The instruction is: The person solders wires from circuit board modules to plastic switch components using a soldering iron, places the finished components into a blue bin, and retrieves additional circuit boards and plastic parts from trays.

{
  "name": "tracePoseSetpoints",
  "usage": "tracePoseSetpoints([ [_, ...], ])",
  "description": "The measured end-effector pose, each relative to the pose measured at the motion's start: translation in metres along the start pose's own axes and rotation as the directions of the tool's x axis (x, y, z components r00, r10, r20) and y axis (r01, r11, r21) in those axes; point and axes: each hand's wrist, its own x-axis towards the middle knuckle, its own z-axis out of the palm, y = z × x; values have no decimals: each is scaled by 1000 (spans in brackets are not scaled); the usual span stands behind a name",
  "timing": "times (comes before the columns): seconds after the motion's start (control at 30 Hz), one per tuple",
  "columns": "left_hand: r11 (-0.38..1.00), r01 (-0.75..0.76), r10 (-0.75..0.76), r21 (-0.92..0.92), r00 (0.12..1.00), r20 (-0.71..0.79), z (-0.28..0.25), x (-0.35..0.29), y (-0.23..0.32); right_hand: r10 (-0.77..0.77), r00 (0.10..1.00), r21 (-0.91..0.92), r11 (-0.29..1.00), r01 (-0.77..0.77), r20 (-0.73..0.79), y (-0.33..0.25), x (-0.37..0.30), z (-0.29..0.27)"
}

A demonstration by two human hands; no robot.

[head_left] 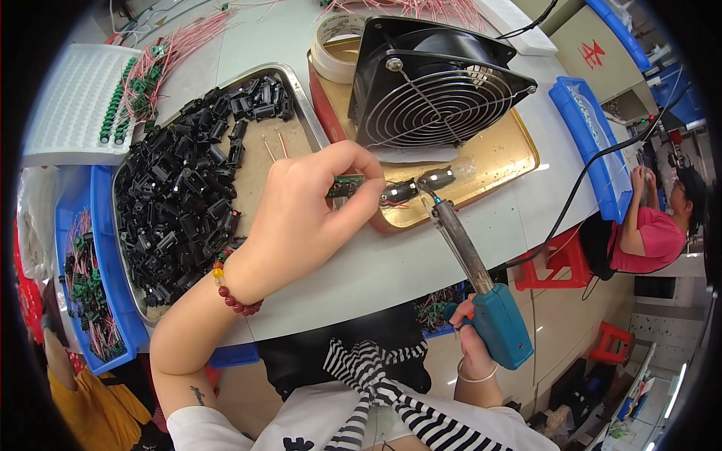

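My left hand (297, 207), a beaded bracelet on its wrist, pinches a small green circuit board (344, 185) between thumb and forefinger. Thin red wires show by the fingertips. Just beyond them lie small black plastic housings (440, 179) with shiny metal parts, at the near edge of a gold tray (504, 154). My right hand (476, 353) is closed around the handle of a teal soldering gun (502, 325). Its long metal barrel points up and left, and the tip is at the black housings; whether it touches them I cannot tell.
A black fan (436, 90) with a wire guard stands behind the gold tray, beside a tape roll (338, 49). At left, a metal tray (308, 113) holds many black housings. Blue bins (120, 301) flank the table. A black cable (579, 180) hangs at right; another person (647, 240) sits beyond.
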Motion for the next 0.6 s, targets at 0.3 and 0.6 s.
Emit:
tracePoseSetpoints([
  [0.3,999,-37,37,9,999,-39,0,0,-4,6,999,4,1000,-6,-36,-1,1,4],
  [0.6,1000,-11,11,17,1000,-24,-1,0,-3,-44,999,-60,997,45,19,3,1,0],
])
